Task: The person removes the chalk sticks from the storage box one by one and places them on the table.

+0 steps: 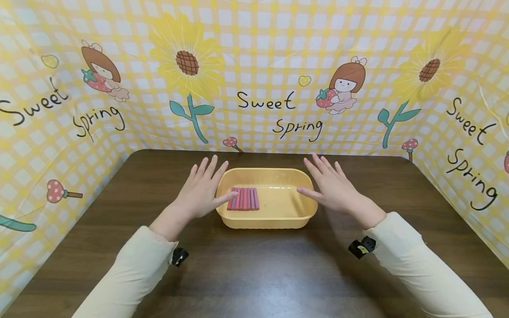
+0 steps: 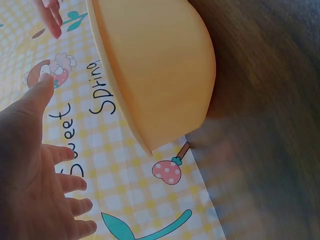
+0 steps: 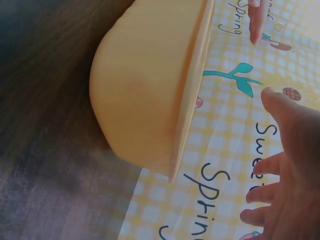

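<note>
A yellow plastic basin (image 1: 266, 224) stands on the table, its side wall filling much of both wrist views. Inside, toward its left end, several pink and purple sticks (image 1: 243, 199) lie side by side in a row; their exact kind cannot be told. My left hand (image 1: 202, 190) hovers at the basin's left end with fingers spread and its thumb over the sticks. At the opposite end, my right hand (image 1: 332, 185) is spread too, the thumb reaching over the rim. Neither hand holds anything, and both wrist views show them apart from the basin wall.
The dark wooden table (image 1: 254, 274) extends around the basin. Behind it and along both sides hangs a yellow checked cloth (image 1: 262, 57) printed with flowers, figures and lettering. A small black device (image 1: 362, 247) is worn at the right wrist, and another (image 1: 180, 256) at the left.
</note>
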`<state>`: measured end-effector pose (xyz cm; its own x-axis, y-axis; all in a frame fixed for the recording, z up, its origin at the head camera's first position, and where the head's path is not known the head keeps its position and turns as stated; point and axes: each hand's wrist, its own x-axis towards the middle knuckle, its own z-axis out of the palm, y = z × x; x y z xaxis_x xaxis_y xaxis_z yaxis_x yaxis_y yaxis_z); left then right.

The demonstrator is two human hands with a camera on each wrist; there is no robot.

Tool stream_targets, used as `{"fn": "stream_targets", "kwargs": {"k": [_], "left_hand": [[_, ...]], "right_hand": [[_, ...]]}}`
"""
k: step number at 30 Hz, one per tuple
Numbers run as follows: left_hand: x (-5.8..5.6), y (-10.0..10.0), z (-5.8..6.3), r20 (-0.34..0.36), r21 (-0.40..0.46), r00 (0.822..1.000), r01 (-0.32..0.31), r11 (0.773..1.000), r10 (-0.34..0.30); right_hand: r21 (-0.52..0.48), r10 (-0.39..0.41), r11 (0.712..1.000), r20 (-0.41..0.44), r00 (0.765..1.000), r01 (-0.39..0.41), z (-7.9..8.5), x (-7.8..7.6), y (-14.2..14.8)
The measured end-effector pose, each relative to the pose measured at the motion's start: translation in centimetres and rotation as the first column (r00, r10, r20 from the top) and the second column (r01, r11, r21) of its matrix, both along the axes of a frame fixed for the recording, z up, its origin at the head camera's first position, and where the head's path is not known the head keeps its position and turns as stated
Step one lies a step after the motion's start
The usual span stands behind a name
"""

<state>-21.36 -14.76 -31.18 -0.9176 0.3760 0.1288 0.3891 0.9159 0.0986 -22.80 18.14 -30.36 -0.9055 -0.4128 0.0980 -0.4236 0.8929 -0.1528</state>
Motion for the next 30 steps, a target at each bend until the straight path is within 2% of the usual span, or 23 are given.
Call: {"fn": "stream_targets", "kwargs": {"k": [8,14,19,23,30], "left_hand": [[0.2,-0.2,0.1,0.023,0.083,1.0,0.006,0.997,-0.008],[0.3,-0.7,-0.1,0.004,0.162,1.0,0.018,0.987,-0.019],[0.4,-1.4,-0.6,-0.002,0.192,1.0,0.012,0.981,-0.012],[0.4,-1.8,-1.1,0.017,0.197,1.0,0.008,0.98,-0.011],[0.4,-2.4,-2.2,0.055,0.214,0.997,0.036,0.976,-0.049]], "right_hand": [[-0.046,0.029,0.999,0.022,0.999,-0.028,0.4,0.4,-0.4],[-0.094,0.07,0.993,0.004,0.998,-0.069,0.5,0.5,-0.8],[-0.129,0.121,0.984,0.004,0.993,-0.119,0.4,0.2,-1.2],[-0.174,0.145,0.975,0.043,0.988,-0.135,0.4,-0.1,-1.6],[-0.222,0.201,0.959,0.098,0.975,-0.175,0.7,-0.8,-2.6]]}}
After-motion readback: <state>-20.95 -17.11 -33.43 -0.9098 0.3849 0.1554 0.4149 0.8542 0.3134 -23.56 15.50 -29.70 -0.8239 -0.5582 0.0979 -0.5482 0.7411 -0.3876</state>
